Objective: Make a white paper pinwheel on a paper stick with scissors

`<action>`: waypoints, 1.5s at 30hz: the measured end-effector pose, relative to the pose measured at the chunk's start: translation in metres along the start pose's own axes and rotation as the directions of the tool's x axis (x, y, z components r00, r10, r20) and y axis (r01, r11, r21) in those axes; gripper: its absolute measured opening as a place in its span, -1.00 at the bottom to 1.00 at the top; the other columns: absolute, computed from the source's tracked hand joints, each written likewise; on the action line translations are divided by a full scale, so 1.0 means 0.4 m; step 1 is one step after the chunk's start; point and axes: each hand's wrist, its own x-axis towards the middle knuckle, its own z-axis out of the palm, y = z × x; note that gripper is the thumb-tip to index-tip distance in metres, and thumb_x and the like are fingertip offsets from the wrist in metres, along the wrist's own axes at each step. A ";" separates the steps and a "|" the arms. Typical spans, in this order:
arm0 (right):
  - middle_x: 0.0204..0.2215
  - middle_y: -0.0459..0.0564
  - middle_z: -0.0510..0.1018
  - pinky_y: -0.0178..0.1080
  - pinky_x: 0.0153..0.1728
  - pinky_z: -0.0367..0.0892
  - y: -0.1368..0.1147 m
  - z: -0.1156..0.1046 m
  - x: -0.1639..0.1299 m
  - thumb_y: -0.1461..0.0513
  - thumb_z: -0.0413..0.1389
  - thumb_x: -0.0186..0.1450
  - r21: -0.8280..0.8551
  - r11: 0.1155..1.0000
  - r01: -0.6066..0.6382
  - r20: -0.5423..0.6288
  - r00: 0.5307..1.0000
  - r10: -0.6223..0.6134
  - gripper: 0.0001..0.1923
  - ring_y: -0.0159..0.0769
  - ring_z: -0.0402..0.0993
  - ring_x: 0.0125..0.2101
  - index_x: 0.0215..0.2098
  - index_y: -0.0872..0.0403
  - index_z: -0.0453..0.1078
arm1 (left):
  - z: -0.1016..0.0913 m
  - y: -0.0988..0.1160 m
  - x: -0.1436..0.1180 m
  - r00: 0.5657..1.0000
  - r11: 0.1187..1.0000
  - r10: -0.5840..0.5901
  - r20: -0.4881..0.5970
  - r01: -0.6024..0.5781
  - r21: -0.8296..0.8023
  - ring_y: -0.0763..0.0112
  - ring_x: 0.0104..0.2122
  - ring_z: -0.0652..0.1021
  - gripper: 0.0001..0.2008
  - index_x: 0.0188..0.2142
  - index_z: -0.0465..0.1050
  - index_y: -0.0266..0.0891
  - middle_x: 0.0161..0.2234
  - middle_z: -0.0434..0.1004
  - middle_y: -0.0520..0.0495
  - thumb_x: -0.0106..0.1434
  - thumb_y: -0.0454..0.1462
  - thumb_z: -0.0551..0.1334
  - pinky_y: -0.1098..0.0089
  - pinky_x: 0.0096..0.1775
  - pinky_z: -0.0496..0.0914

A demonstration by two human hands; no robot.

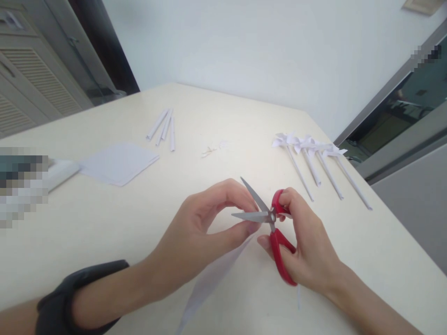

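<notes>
My right hand (310,237) grips red-handled scissors (272,216), fingers through the loops and the blades spread apart, pointing left. Close by, my left hand (209,228) pinches a sheet of white paper (216,284) between thumb and fingertips. Most of that sheet hangs below the hand, partly hidden by it. The open blades lie across the left fingertips in this view; whether any paper sits between them I cannot tell.
White paper pinwheels (307,144) on rolled sticks lie at the right. Several paper tubes (164,125) rest at the back left, near stacked white sheets (118,163). Small paper scraps (210,150) lie mid-table. A wall (237,46) stands behind the white table (223,111).
</notes>
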 end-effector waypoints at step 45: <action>-0.44 -0.12 0.32 -0.35 -0.55 0.23 0.007 0.006 -0.007 0.38 0.11 -0.06 -0.312 0.946 0.085 -0.102 0.987 -0.122 -0.63 -0.36 0.25 -0.48 -0.33 0.01 0.08 | -0.002 -0.004 0.004 0.995 0.995 -0.085 -0.056 0.081 -0.065 0.49 -0.34 0.46 -0.90 -0.44 0.43 -0.22 -0.36 0.43 0.06 0.12 -0.44 0.26 0.50 -0.37 0.33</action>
